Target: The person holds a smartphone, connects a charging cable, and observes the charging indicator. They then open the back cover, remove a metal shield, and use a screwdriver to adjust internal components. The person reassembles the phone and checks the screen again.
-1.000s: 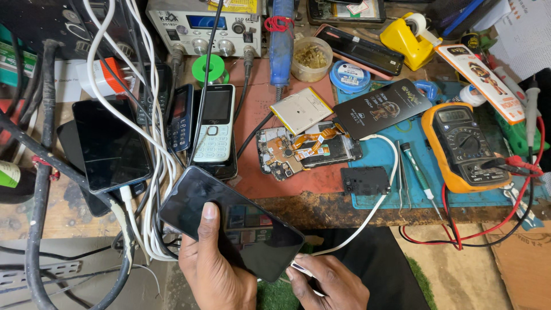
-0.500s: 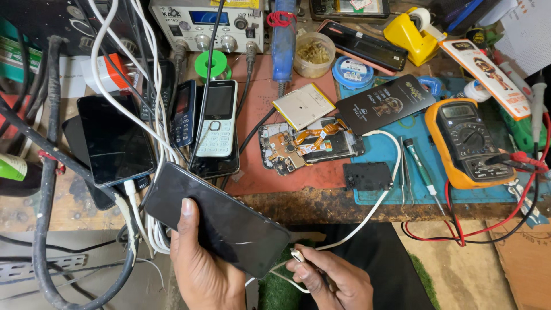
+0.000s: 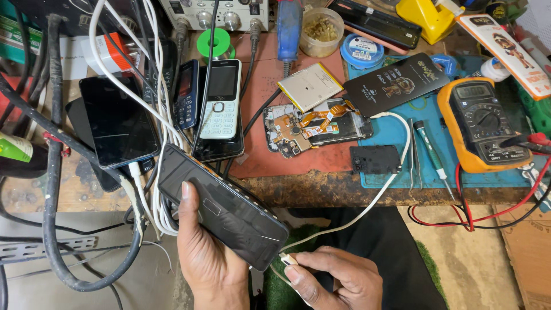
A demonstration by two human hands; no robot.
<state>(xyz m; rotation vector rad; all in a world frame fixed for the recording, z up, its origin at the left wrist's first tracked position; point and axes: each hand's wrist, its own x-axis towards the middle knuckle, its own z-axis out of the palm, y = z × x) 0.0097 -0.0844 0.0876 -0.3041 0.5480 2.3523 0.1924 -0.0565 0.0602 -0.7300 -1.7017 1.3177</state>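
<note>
1. The left hand grips a black phone from beneath, thumb lying on its glass.
2. The phone sits tilted just below the bench edge, its lower end toward the right hand.
3. The right hand pinches a white cable plug at that end.
4. The cable runs up over the bench edge, past an opened phone.
</note>
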